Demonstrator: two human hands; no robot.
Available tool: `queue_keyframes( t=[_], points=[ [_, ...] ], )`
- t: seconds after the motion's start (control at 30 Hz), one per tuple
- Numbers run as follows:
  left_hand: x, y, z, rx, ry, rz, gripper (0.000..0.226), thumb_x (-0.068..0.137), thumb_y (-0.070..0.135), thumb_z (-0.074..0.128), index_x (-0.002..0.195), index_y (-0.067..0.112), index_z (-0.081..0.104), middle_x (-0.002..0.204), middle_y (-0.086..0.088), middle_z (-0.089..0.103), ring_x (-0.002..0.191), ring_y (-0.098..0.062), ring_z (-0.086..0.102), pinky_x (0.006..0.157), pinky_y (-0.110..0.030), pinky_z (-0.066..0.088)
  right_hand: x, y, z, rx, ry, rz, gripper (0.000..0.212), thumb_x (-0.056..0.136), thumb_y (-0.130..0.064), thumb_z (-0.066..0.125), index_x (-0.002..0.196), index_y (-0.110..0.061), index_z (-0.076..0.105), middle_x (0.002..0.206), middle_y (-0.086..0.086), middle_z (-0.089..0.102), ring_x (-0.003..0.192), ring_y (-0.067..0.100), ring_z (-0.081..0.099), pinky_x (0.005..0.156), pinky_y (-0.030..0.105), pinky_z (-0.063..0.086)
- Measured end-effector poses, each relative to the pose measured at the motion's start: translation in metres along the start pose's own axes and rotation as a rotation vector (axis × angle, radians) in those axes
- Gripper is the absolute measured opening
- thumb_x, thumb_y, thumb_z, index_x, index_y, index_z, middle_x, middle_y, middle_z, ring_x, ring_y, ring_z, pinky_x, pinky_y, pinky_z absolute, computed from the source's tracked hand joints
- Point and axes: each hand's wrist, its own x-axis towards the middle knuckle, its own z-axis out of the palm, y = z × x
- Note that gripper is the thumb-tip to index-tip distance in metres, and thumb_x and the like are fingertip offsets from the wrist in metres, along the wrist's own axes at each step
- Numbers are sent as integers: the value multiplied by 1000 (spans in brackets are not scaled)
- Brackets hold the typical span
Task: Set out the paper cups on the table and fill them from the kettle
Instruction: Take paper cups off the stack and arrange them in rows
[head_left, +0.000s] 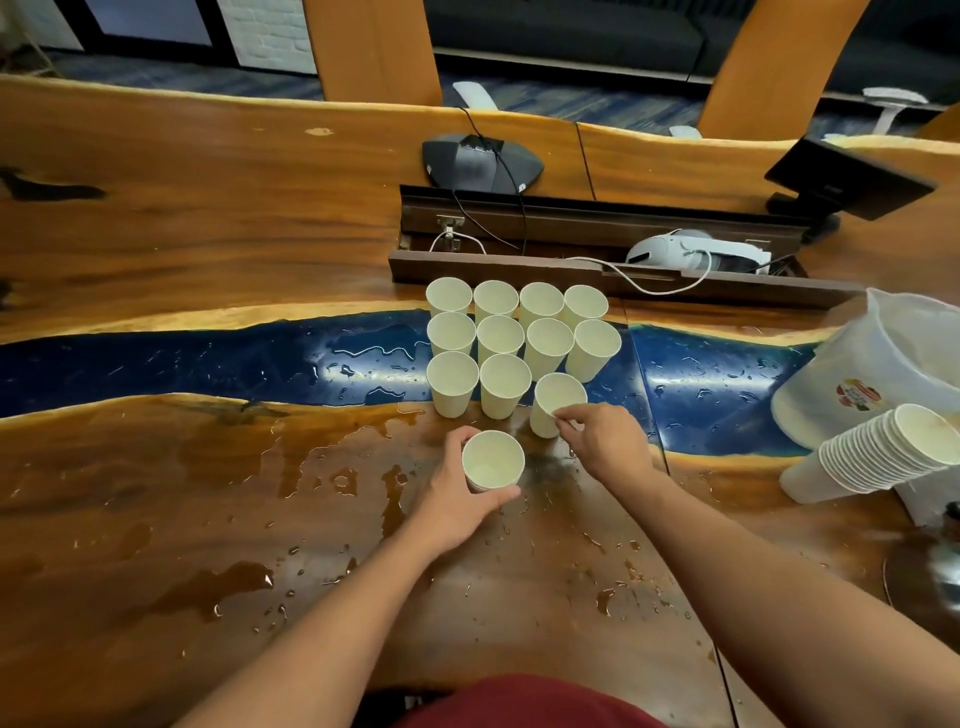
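Right now the right hand (605, 441) pinches the rim of a paper cup (555, 405) at the third-row gap, while the left hand (457, 499) grips a short nested stack of cups (492, 461) just in front. Best to seat it upright, touching its row neighbours (504, 384) on the wet table (208, 493), and let go gently. Spare cup sleeve (878, 452) lies right, beside a plastic pitcher (883, 364); no kettle clearly in view.

Arms: bare to beyond the elbow; no sleeves are seen.
Hands (457, 499): no gloves, rings or watch are worn.
Garment (524, 701): dark red fabric, seen at bottom edge.
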Motion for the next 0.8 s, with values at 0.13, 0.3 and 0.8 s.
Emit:
queue_keyframes(
  t=[0.13, 0.3, 0.8],
  points=[
    [2, -1, -1, 18, -18, -19, 82, 71, 47, 84, 127, 50, 24, 129, 14, 44, 119, -14, 46, 103, -38, 44, 13, -6, 1, 8, 5, -7, 24, 99, -34, 58, 118, -32, 73, 120, -4, 72, 105, 19, 66, 90, 38, 57],
    [3, 0, 0, 26, -25, -18, 83, 72, 45, 84, 129, 48, 24, 131, 13, 43, 121, -13, 45, 105, -38, 44, 22, -9, 1, -11, -4, 0, 25, 99, -34, 58, 121, -32, 71, 123, -4, 70, 108, 20, 67, 95, 38, 55],
    [16, 2, 16, -23, -28, 51, 80, 63, 39, 88, 126, 42, 39, 123, 12, 56, 115, -10, 53, 98, -32, 46, -51, -12, -18, 148, -188, -458, 20, 90, -20, 64, 104, -25, 77, 109, -14, 69, 94, 1, 57, 79, 4, 38]
  ],
)
